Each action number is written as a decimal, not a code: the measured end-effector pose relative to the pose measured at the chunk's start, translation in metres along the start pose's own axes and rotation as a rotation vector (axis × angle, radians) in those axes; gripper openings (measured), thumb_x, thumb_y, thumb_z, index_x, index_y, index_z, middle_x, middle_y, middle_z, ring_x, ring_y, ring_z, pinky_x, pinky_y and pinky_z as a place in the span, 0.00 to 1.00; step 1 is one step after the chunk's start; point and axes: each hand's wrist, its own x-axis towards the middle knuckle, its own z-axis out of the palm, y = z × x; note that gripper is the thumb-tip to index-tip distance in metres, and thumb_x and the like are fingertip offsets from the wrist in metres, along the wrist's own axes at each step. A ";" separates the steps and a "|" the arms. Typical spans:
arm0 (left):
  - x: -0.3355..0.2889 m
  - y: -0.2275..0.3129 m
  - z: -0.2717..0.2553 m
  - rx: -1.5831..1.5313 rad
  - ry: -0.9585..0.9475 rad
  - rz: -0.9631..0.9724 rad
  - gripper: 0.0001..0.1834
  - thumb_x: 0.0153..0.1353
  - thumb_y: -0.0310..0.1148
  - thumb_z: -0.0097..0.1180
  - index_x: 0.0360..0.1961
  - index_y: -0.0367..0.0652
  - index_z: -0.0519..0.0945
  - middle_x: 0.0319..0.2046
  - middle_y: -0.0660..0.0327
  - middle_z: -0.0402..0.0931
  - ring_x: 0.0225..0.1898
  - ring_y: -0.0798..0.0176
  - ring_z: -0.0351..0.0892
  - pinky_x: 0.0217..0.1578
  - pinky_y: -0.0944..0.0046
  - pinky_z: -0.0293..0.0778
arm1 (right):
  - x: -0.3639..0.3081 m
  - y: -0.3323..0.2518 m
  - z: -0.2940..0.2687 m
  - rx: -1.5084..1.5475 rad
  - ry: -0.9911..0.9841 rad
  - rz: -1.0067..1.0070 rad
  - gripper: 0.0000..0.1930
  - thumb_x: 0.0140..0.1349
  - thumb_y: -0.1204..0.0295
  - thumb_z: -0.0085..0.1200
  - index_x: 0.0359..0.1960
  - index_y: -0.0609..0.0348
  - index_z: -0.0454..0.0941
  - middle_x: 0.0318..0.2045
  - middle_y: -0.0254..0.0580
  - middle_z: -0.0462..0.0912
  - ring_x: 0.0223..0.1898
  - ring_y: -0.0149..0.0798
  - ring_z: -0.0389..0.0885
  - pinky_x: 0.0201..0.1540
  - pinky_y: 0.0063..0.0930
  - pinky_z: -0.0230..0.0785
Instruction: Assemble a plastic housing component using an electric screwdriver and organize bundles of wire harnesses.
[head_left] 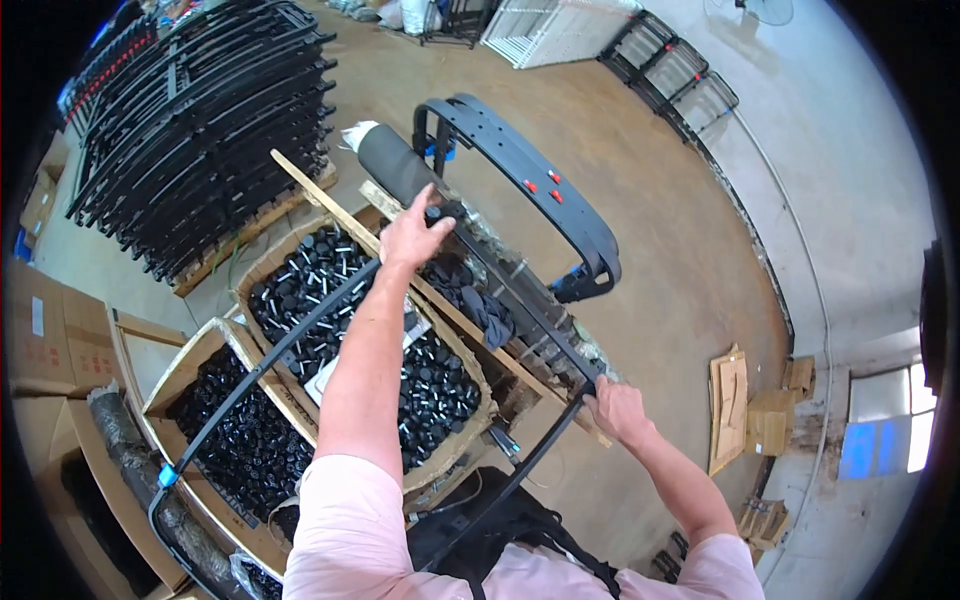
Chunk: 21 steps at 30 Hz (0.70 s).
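A U-shaped black metal tube frame point(528, 308) spans between my hands, its two side tubes running back toward me. My left hand point(412, 232) is at its far left corner, fingers and thumb curled around the tube beside a small round black piece point(433, 213). Closed on the near right corner is my right hand point(612, 408). A blue clip point(168, 475) sits on the left side tube. Under the frame lies a narrow, worn rack point(515, 275) with a dark padded roll point(392, 160) at its far end and dark cloth point(485, 305) alongside.
Boxes of black round-headed bolts point(440, 385) and small black parts point(235, 430) stand below my left arm. Beyond the rack is a curved black frame point(530, 165) with red knobs. Stacked black frames point(210, 130) rise at far left. Cardboard point(728, 408) leans at right.
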 end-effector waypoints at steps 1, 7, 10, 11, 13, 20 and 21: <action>0.001 0.007 0.003 0.045 -0.044 -0.033 0.47 0.60 0.58 0.66 0.79 0.64 0.61 0.60 0.57 0.83 0.61 0.47 0.81 0.63 0.50 0.74 | -0.002 0.001 -0.002 0.035 -0.001 0.027 0.19 0.72 0.57 0.50 0.35 0.61 0.82 0.25 0.54 0.86 0.30 0.57 0.88 0.34 0.50 0.81; -0.001 0.024 -0.002 0.092 0.083 -0.180 0.60 0.54 0.63 0.72 0.80 0.46 0.56 0.69 0.44 0.72 0.68 0.44 0.75 0.67 0.48 0.71 | 0.001 -0.008 0.012 0.072 -0.029 0.285 0.30 0.72 0.49 0.48 0.25 0.65 0.85 0.25 0.63 0.86 0.32 0.64 0.87 0.40 0.56 0.80; 0.006 0.021 -0.013 0.346 0.056 -0.015 0.55 0.55 0.61 0.73 0.75 0.43 0.62 0.63 0.43 0.76 0.63 0.42 0.78 0.62 0.47 0.74 | -0.002 0.000 0.008 0.090 -0.025 0.296 0.31 0.72 0.48 0.48 0.24 0.65 0.86 0.27 0.64 0.86 0.33 0.63 0.88 0.41 0.55 0.80; 0.007 0.020 -0.025 0.438 0.051 0.066 0.51 0.56 0.59 0.72 0.73 0.42 0.65 0.60 0.43 0.78 0.60 0.42 0.79 0.60 0.46 0.76 | -0.007 0.007 0.007 0.078 -0.014 0.302 0.31 0.72 0.48 0.48 0.24 0.65 0.86 0.27 0.64 0.86 0.33 0.63 0.88 0.41 0.55 0.80; 0.009 -0.044 -0.063 0.473 0.295 -0.095 0.45 0.59 0.56 0.71 0.69 0.41 0.69 0.56 0.44 0.79 0.57 0.42 0.81 0.57 0.46 0.77 | -0.005 0.002 0.008 0.086 0.009 0.270 0.31 0.72 0.48 0.49 0.24 0.65 0.87 0.26 0.63 0.86 0.31 0.62 0.88 0.39 0.54 0.81; 0.026 -0.010 -0.041 0.387 0.512 0.196 0.40 0.60 0.55 0.70 0.63 0.38 0.74 0.51 0.45 0.81 0.55 0.43 0.80 0.55 0.47 0.76 | 0.003 -0.003 0.005 0.128 0.008 0.259 0.32 0.73 0.48 0.48 0.23 0.65 0.85 0.24 0.63 0.85 0.30 0.64 0.87 0.39 0.56 0.80; 0.020 0.019 -0.023 0.411 0.370 0.169 0.46 0.59 0.60 0.69 0.67 0.37 0.71 0.54 0.45 0.79 0.58 0.43 0.78 0.58 0.46 0.74 | -0.001 0.003 0.006 0.117 0.007 0.272 0.32 0.73 0.48 0.48 0.23 0.65 0.85 0.24 0.63 0.85 0.30 0.64 0.87 0.39 0.56 0.80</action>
